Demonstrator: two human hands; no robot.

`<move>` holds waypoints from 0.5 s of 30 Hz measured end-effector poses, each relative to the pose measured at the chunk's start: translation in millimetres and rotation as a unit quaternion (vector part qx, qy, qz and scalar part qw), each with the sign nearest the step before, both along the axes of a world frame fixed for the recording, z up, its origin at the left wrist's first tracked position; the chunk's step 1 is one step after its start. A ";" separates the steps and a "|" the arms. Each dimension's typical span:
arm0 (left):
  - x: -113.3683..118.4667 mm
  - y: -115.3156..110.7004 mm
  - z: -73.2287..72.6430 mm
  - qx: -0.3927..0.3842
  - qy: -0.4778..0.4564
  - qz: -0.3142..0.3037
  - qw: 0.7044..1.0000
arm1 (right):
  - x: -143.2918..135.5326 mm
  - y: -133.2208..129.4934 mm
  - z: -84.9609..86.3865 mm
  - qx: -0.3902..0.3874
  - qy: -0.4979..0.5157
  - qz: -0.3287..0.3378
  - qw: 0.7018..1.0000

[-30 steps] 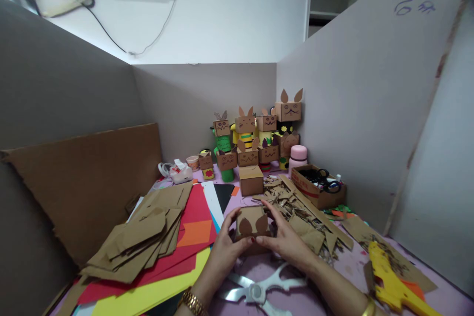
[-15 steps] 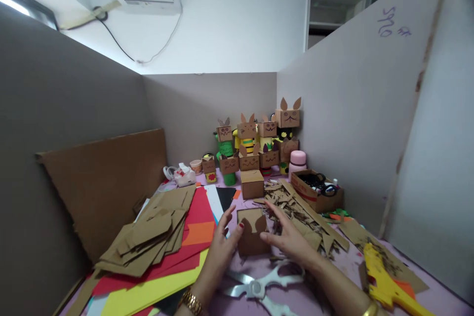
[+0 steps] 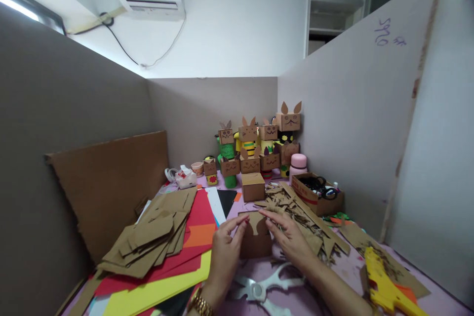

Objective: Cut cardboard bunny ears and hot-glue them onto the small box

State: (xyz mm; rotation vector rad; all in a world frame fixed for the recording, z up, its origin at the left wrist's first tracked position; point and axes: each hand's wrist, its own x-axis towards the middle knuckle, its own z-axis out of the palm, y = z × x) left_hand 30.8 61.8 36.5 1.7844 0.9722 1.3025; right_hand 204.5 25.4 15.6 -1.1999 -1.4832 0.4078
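So you've got those big silver-and-white metal scissors (image 3: 256,290) lying nearest you, kinda between your forearms, and the yellow plastic glue gun (image 3: 383,289) off to the right. I'd scoot the scissors aside so your wrists don't snag.

Just past them, your small brown cardboard box with two leaf-shaped ears (image 3: 255,247) sits on the purple tabletop between your hands. Your left hand (image 3: 224,252) has thumb and forefinger nearly together by one ear; can't tell if they're pinching it. Your right hand (image 3: 292,242) has thumb and forefinger parted by the other, not closed on anything I can see. For adjusting ears, I'd go light, low at the base, and match both angles.

Behind it: a plain brown cardboard box (image 3: 253,190), then cardboard-headed animal figures (image 3: 251,162), handy for comparing ears.
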 end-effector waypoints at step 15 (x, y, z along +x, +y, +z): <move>-12.5 -0.3 -6.2 -0.011 -0.031 0.059 0.998 | 13.4 -7.0 11.4 0.003 0.014 -0.038 0.999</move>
